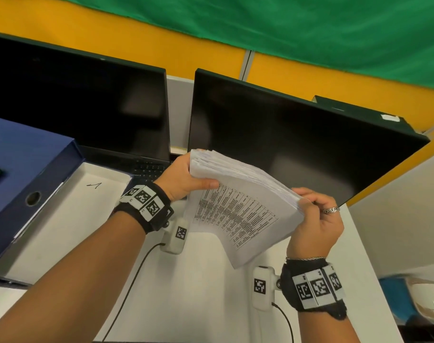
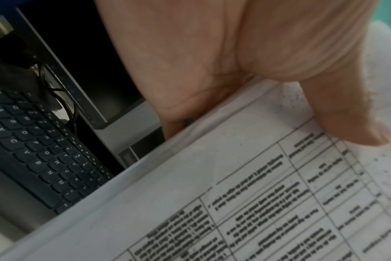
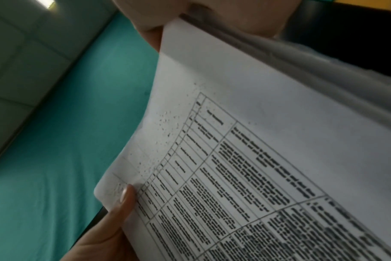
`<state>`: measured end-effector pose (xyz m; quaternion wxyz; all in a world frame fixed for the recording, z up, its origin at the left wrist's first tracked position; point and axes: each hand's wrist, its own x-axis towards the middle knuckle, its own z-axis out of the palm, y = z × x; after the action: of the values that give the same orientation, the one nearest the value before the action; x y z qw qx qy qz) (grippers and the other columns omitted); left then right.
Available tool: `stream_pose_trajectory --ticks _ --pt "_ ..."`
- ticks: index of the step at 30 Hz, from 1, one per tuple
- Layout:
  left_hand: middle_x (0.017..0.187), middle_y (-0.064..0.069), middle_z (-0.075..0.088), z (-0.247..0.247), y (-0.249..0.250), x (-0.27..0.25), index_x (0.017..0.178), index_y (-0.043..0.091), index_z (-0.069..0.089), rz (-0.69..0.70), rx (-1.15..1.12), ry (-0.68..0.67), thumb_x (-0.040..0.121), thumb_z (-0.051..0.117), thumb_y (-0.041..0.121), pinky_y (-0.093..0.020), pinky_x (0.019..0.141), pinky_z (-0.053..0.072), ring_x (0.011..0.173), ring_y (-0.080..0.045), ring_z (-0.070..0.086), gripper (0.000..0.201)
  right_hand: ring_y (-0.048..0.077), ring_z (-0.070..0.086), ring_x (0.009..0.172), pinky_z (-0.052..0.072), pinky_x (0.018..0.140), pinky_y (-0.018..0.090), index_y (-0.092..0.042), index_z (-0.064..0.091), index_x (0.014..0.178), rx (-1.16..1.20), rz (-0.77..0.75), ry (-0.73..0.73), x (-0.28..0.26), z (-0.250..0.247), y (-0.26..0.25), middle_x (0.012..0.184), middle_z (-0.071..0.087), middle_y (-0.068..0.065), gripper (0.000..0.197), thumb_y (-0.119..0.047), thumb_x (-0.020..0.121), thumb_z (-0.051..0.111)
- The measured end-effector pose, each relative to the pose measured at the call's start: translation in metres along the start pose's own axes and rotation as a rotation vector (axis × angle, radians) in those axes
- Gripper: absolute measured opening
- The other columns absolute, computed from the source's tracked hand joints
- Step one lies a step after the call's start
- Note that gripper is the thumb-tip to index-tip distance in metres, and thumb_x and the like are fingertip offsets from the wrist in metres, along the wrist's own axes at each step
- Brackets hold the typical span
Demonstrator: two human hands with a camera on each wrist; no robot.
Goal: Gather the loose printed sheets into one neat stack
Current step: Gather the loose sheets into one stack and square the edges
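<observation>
Two hands: we hold one thick stack of printed sheets (image 1: 240, 206) raised above the bench (image 1: 198, 293), well off its surface.
Left hand (image 1: 183, 177): our fingers grasp the stack's left end, thumb (image 2: 355, 123) pressed flat on the top sheet beside the printed table, other fingers behind the paper.
Right hand (image 1: 317, 224): we pinch the stack's right end, fingers curled round the fanned edges; a ring shows on one finger.
Stack state: top sheet bears a printed table; edges on the right side splay slightly, not squared.
Stack position: over the middle of the bench, in front of the right monitor (image 1: 297, 144).
Bench, left edge: open blue box (image 1: 25, 164) with a white sheet inside.
Bench, rear edge: laptop (image 1: 87, 107), keyboard (image 2: 40, 150) visible behind our left hand.
</observation>
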<state>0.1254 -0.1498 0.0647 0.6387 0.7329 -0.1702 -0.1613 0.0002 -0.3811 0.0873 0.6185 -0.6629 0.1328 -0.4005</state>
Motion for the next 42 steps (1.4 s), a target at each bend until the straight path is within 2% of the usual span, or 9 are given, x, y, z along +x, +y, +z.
stream_pose_trajectory --ticks 3,8,12,17,24,30,34,39,42 --pt "0.121 -0.004 0.066 0.003 0.002 -0.002 0.129 0.016 0.052 0.045 -0.008 0.008 0.056 0.088 0.040 -0.048 0.093 0.055 0.114 -0.020 0.065 0.085 0.026 0.068 0.083 0.059 0.072 0.040 -0.035 0.062 0.080 -0.026 -0.011 0.018 0.000 0.003 -0.002 0.086 0.071 0.000 0.007 -0.029 0.082 0.062" --pt "0.120 -0.007 0.062 0.016 0.009 -0.011 0.125 0.024 0.050 0.066 -0.160 0.146 0.061 0.073 0.068 -0.037 0.082 0.058 0.105 -0.023 0.066 0.081 0.020 0.070 0.087 0.060 0.078 0.043 -0.035 0.062 0.095 -0.045 0.051 0.104 -0.002 0.006 0.004 0.087 0.071 -0.010 0.011 -0.033 0.084 0.062" --pt "0.107 0.003 0.062 0.033 0.023 -0.016 0.118 0.018 0.059 0.104 -0.182 0.378 0.079 0.061 0.052 -0.026 0.075 0.053 0.095 -0.016 0.063 0.052 0.004 0.068 0.082 0.061 0.072 0.032 -0.034 0.059 0.103 -0.068 0.103 0.103 -0.010 0.010 0.005 0.085 0.066 -0.023 0.019 -0.034 0.085 0.066" --pt "0.103 0.007 0.063 0.030 0.035 -0.007 0.110 0.022 0.065 0.109 -0.056 0.505 0.090 0.062 0.014 -0.027 0.084 0.048 0.099 -0.010 0.059 0.022 0.013 0.067 0.089 0.060 0.079 0.045 -0.041 0.064 0.094 -0.100 0.086 0.128 -0.009 0.013 0.004 0.090 0.067 -0.018 0.011 -0.033 0.089 0.058" --pt "0.111 0.006 0.065 0.022 0.039 -0.011 0.090 0.026 0.065 0.295 0.236 0.384 0.091 0.064 0.014 -0.014 0.093 0.040 0.108 -0.009 0.059 0.012 0.013 0.066 0.085 0.060 0.073 0.042 -0.037 0.064 0.090 -0.154 0.016 0.064 -0.009 0.013 0.003 0.091 0.067 -0.006 0.008 -0.030 0.087 0.061" --pt "0.105 0.002 0.065 0.018 0.039 -0.009 0.091 0.023 0.058 0.243 0.268 0.409 0.097 0.052 0.015 -0.006 0.076 0.044 0.097 -0.009 0.061 0.012 0.022 0.066 0.089 0.059 0.076 0.050 -0.041 0.065 0.089 -0.169 0.016 0.069 -0.009 0.014 0.006 0.093 0.068 -0.004 0.007 -0.036 0.086 0.061" --pt "0.095 -0.002 0.065 0.024 0.040 -0.008 0.085 0.020 0.052 0.211 0.136 0.458 0.095 0.053 0.014 -0.023 0.080 0.048 0.092 -0.014 0.062 0.012 0.015 0.067 0.086 0.061 0.074 0.044 -0.037 0.065 0.091 -0.145 0.017 0.058 -0.010 0.016 0.003 0.090 0.067 -0.012 0.006 -0.036 0.085 0.063" --pt "0.093 0.000 0.069 0.024 0.043 -0.006 0.104 0.019 0.057 0.175 -0.008 0.504 0.093 0.051 0.010 -0.036 0.089 0.052 0.091 -0.011 0.066 0.016 0.019 0.068 0.092 0.059 0.081 0.047 -0.037 0.063 0.103 -0.090 0.036 0.062 -0.008 0.014 0.002 0.095 0.070 -0.007 0.021 -0.023 0.088 0.069" --pt "0.122 0.003 0.062 0.013 0.037 -0.015 0.129 0.032 0.043 0.204 -0.054 0.293 0.080 0.065 0.034 -0.030 0.094 0.050 0.111 -0.009 0.061 0.053 0.013 0.069 0.098 0.060 0.079 0.031 -0.031 0.051 0.126 -0.019 0.093 -0.072 -0.010 0.001 0.009 0.099 0.068 -0.019 0.068 -0.024 0.068 0.085"
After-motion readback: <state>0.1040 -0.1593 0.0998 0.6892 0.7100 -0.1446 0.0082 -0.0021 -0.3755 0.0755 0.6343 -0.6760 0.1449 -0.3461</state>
